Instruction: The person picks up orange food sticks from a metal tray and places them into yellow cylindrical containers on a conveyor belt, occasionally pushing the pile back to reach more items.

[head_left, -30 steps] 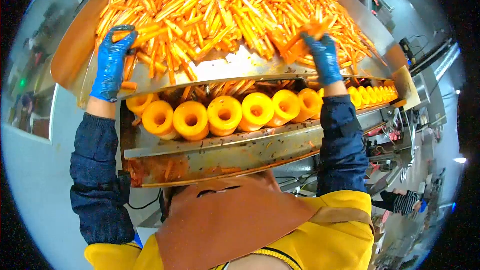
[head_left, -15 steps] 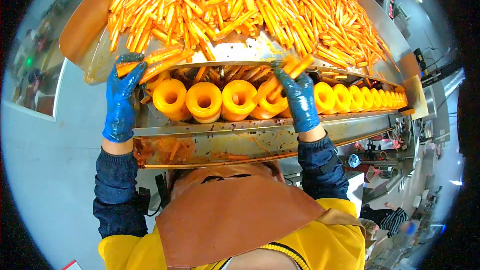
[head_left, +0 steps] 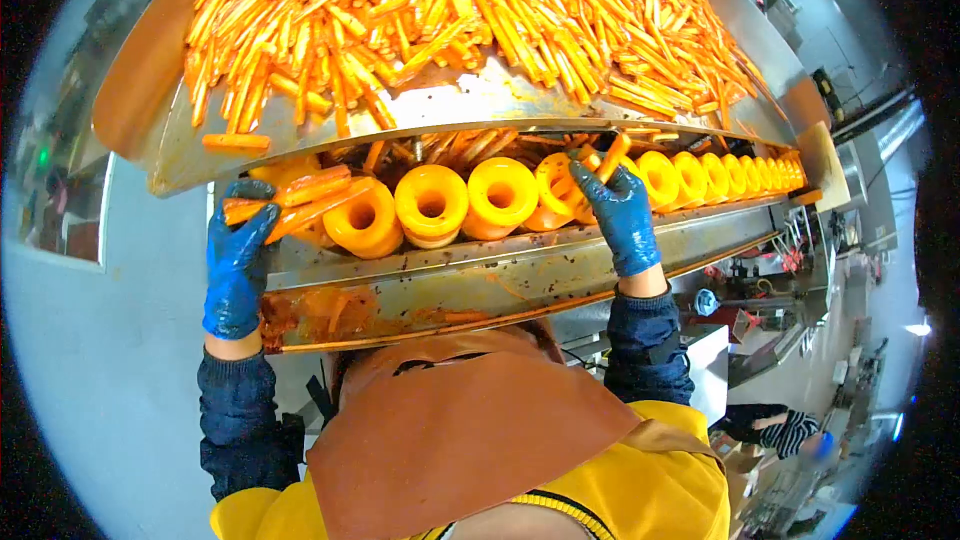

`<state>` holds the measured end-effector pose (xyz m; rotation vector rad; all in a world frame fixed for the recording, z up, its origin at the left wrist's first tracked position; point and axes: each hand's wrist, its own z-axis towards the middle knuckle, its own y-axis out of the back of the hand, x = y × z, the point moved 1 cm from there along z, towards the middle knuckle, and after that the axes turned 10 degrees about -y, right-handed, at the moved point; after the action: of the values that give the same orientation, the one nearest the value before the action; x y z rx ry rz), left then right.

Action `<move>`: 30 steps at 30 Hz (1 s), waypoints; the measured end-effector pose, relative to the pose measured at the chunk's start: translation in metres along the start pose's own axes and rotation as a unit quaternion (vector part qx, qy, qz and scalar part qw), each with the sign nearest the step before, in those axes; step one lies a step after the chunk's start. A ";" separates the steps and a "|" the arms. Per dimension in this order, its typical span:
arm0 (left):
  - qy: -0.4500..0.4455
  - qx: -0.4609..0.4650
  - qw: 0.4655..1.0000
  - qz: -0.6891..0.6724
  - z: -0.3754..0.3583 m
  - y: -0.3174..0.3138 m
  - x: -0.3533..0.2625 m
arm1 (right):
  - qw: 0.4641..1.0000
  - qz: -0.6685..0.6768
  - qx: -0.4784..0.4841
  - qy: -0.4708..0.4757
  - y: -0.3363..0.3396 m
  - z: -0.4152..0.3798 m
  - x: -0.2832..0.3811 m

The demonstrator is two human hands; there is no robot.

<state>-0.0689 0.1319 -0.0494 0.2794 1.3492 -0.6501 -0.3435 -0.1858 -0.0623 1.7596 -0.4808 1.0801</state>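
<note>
My left hand, in a wet blue glove, is closed around several glossy orange food sticks. Their ends point right, over the leftmost of the yellow funnel-like cups. My right hand, gloved in the same blue, grips a few orange food sticks above the same row, farther right. The hand partly hides the cups behind it. Beyond the row, a metal tray bears a large heap of such sticks; one loose stick lies at its near left edge.
A metal trough with reddish residue runs along my side of the row. Fallen sticks lie behind the cups. At the right end stands a pale board. A person in a striped top is far off at lower right.
My left hand has come down from the tray's edge to beside the leftmost cups, still holding sticks. The right hand is lower, over the cups, with its sticks. The view has shifted slightly.
</note>
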 end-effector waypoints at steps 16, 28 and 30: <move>0.041 0.043 0.997 0.053 0.012 -0.044 -0.003 | 0.928 0.327 0.155 0.089 -0.053 -0.019 0.030; -0.077 0.302 0.921 0.233 0.010 -0.078 -0.028 | 0.874 -0.044 0.229 0.425 -0.098 -0.055 0.094; -0.110 0.324 0.895 0.286 0.010 -0.085 -0.035 | 0.872 -0.084 0.224 0.426 -0.107 -0.055 0.091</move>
<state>-0.1132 0.0684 0.0016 1.0685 0.7320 -0.5858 -0.2434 -0.0758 -0.0354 1.4474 0.4993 1.7824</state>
